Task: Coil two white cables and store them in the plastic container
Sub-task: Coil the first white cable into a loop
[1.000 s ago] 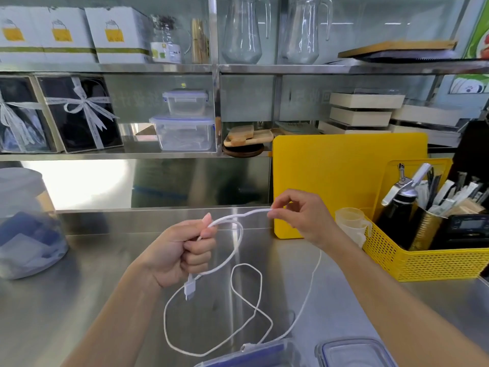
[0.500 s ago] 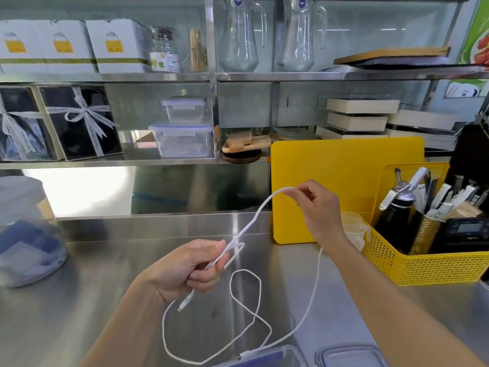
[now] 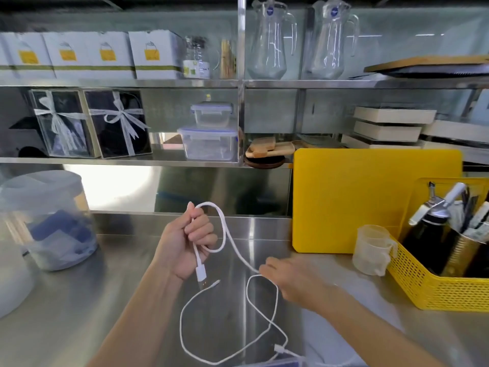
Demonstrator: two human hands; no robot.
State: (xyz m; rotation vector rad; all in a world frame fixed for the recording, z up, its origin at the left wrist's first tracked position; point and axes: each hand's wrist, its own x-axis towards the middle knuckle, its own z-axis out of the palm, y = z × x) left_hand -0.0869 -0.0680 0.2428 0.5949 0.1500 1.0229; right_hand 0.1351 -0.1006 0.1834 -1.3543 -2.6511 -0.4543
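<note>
My left hand (image 3: 185, 242) is fisted around a white cable (image 3: 225, 234), held above the steel counter. One loop arches over the fist and a USB plug (image 3: 201, 274) hangs below it. The cable runs down and right to my right hand (image 3: 288, 279), which is blurred and pinches it low near the counter. A second white cable (image 3: 185, 335) lies in loose curves on the counter below the hands, its small plug (image 3: 279, 348) near the bottom edge. Only a sliver of the plastic container (image 3: 275, 363) shows at the bottom edge.
A yellow cutting board (image 3: 370, 197) leans at the back right. In front of it stand a small translucent cup (image 3: 373, 252) and a yellow basket (image 3: 434, 290) of tools. A large plastic jar (image 3: 45, 218) stands at the left. Shelves with boxes and pitchers rise behind the counter.
My right hand dropped from high near the cutting board down to the counter, sliding along the cable. My left hand rose and closed tighter, with a new loop over the fist.
</note>
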